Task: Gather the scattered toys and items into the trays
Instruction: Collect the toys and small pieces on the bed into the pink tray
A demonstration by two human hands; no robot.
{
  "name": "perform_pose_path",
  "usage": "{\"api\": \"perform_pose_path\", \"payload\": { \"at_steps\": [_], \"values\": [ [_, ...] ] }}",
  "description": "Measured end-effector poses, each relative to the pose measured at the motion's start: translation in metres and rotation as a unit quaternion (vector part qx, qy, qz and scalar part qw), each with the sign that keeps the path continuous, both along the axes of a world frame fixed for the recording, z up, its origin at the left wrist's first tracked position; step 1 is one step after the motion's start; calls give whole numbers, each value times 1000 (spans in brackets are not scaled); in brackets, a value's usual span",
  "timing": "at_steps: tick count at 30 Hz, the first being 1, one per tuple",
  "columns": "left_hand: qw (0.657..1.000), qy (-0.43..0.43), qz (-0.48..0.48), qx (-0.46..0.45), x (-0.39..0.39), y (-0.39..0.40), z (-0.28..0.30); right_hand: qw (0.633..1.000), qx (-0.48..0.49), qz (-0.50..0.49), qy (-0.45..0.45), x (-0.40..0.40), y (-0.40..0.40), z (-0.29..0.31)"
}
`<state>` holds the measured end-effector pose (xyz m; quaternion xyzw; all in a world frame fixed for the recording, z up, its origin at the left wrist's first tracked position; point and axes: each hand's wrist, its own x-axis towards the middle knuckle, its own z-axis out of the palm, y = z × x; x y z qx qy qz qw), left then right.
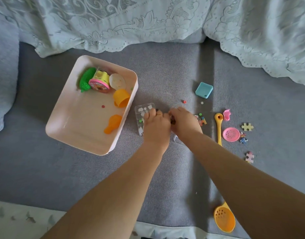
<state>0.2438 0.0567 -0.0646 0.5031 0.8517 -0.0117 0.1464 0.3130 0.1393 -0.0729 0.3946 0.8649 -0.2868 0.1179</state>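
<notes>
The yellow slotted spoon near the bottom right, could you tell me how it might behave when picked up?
The yellow slotted spoon looks like thin moulded plastic, so it is probably light and stiff. Its holed bowl lies flat on the grey cushion, so it seems unlikely to roll. The handle is hidden under the right forearm.

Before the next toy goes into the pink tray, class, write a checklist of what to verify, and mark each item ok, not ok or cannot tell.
1. Pink tray has bare floor left: ok.
2. Left hand free to pick up: not ok, it rests on the clear box.
3. Right hand empty: cannot tell, its fingers hide what is under them.
4. Blue square box unobstructed: ok.
5. Yellow spoon and pink strainer gathered: not ok, both lie on the sofa.
</notes>
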Motion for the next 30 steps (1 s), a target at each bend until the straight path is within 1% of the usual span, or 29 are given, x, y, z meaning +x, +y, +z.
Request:
{"api": "perform_pose_path", "payload": {
  "at_steps": [3, 8, 11, 13, 16, 19, 21, 24, 27, 28, 30],
  "values": [
    [999, 11, 11, 38, -3, -2, -6, 1000, -15, -23, -1, 0, -1, 0],
    [997, 57, -31, 48, 0, 0, -9, 998, -35, -45, -17, -3, 1, 2],
    [996, 34, -54, 55, 0, -1, -5, 995, -63, -72, 2, 0, 4, 2],
    [997, 10, -52, 58, -2, -1, -1, 992, -80, -92, 14, 3, 4, 3],
    [997, -24, -24, 67, -6, 1, 1, 987, -103, -119, 38, 5, 5, 6],
    [993, -18, 20, 117, -15, 2, 7, 980, -120, -141, 79, 0, 7, 12],
    [987, -21, 63, 143, -21, -7, 10, 976, -131, -137, 109, -9, 3, 17],
    [982, -28, 129, 132, -30, -28, 13, 976, -146, -102, 123, -28, -8, 22],
    [985, -27, 142, 95, -36, -49, 5, 978, -183, -40, 91, -41, -16, 25],
    [986, -33, 137, 91, -37, -55, 3, 975, -198, -40, 93, -43, -17, 25],
    [975, -65, 174, 126, -35, -62, 0, 966, -212, -88, 118, -40, -14, 27]
  ]
}}
